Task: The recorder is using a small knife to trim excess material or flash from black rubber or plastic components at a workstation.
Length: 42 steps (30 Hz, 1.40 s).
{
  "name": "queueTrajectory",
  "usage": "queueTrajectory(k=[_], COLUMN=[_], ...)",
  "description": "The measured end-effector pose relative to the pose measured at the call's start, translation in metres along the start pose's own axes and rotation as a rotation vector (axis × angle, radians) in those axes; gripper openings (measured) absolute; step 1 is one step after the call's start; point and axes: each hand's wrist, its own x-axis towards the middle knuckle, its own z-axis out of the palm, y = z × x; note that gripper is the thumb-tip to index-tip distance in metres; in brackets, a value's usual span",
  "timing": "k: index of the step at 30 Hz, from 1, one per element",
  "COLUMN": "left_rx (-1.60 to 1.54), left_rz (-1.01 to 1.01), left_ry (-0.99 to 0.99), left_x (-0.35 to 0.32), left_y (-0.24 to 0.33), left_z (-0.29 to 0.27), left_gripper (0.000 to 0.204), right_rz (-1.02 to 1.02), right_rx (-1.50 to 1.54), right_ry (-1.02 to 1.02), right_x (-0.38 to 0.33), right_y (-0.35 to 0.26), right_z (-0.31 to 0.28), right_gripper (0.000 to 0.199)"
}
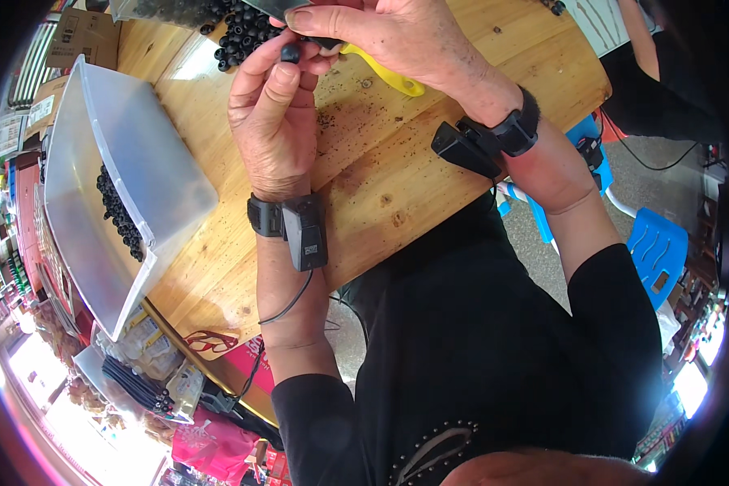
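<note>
Pinching a small black bead (290,53) between thumb and forefinger, the left hand (274,121) rose above the round wooden table (397,178), its fingers (279,85) closed on that bead and nothing else. The right hand (389,36) sat just beside it, almost touching, its fingers curled shut around a tool with a yellow handle (385,74) (only the handle stuck out below the palm, so the working end could not be made out). The bead was held between the two hands near the far edge of the table, close to a heap of loose black beads (239,32) lying on the wood. Dark crumbs (340,121) speckled the tabletop under the hands. Each wrist carried a black strap with a small black box on it, the left one (300,227) trailing a thin cable. On the left side of the table stood a clear plastic bin (138,162), tilted, with a line of black beads (120,215) gathered along its lower wall. A blue plastic stool (656,247) stood on the floor to the right, well apart from the hands.
</note>
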Motion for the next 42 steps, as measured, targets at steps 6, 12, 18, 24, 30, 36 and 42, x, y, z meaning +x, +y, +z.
queueTrajectory(k=[6, 12, 18, 24, 30, 36, 42], left_rx=[0.295, 0.842, 1.400, 2.157, 2.285, 1.842, 1.810], left_rz=[0.068, 0.399, 0.725, 0.573, 0.568, 0.598, 0.290], left_ry=[0.147, 0.222, 0.304, 0.490, 0.579, 0.200, 0.153], left_x=[-0.002, -0.009, -0.016, -0.020, -0.033, -0.030, -0.001], left_y=[0.005, 0.038, 0.071, 0.157, 0.181, 0.086, -0.012], left_z=[0.013, 0.049, 0.067, 0.052, 0.029, 0.065, 0.040], left_gripper=[0.024, 0.030, 0.027, 0.022, 0.028, 0.019, 0.021], right_rz=[0.080, 0.085, 0.208, 0.146, 0.154, 0.119, 0.203], right_rx=[0.006, 0.135, 0.200, 0.256, 0.278, 0.344, 0.392], right_ry=[0.057, 0.108, 0.118, 0.114, 0.204, 0.312, 0.343], right_x=[0.001, 0.005, 0.007, 0.008, 0.013, 0.018, 0.016], right_y=[-0.002, 0.002, 0.001, 0.004, 0.006, 0.021, 0.041], right_z=[0.002, -0.001, -0.004, -0.009, -0.021, -0.038, -0.040], right_gripper=[0.011, 0.012, 0.010, 0.011, 0.011, 0.015, 0.017])
